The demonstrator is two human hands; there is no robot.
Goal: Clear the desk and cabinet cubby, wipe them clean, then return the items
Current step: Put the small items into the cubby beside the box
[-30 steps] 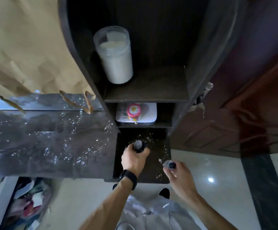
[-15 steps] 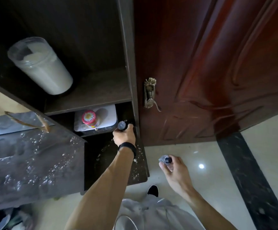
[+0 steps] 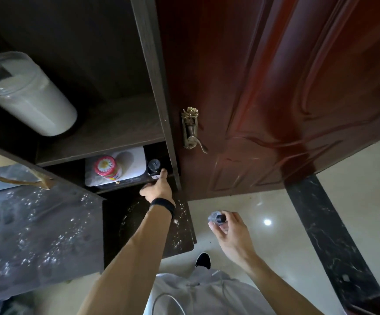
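A small black bottle (image 3: 153,167) stands at the right end of the lower cabinet cubby (image 3: 161,153). My left hand (image 3: 158,189), with a black wristband, reaches up to it; one digit touches the bottle's base and the other fingers are curled below it. My right hand (image 3: 227,226) hovers over the floor to the right, pinching a small clear bottle with a dark cap (image 3: 216,218). The grey desk top (image 3: 37,223) at the left is speckled with white specks.
A tall white-filled jar (image 3: 30,96) stands on the upper shelf. A red-lidded jar (image 3: 106,167) sits on a white box (image 3: 132,162) in the lower cubby. A red-brown door with a brass handle (image 3: 191,130) closes off the right. The dark ledge (image 3: 182,237) below carries white crumbs.
My left hand lifted the black bottle from the dark ledge into the lower cubby and stood it there. My view swung right toward the door. My right hand kept the small clear bottle.
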